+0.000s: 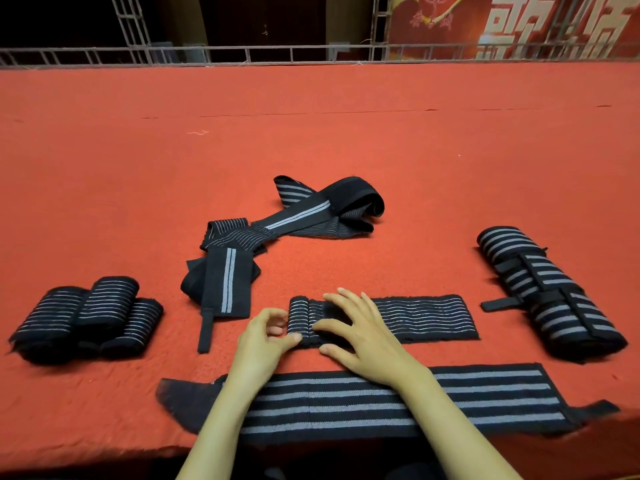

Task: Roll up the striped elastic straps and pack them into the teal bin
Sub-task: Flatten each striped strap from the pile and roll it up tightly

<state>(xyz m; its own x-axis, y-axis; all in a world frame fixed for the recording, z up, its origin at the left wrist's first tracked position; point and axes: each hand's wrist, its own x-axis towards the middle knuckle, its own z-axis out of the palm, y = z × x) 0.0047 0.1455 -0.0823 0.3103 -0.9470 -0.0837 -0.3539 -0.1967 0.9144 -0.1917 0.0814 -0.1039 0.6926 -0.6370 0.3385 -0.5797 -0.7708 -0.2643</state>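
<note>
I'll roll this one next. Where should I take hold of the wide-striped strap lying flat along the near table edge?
The wide-striped strap lies flat and lengthwise. Likely pinch its dark left end from the left, across the short edge: that end is free, and the right end carries a narrow tab better left outermost.

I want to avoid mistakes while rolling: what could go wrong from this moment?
1. The roll on the thin-striped strap is only started; if the left hand lets go, it may spring open.
2. The forearms cross over the wide-striped strap near the edge of the red-covered surface and might drag it off.
</note>
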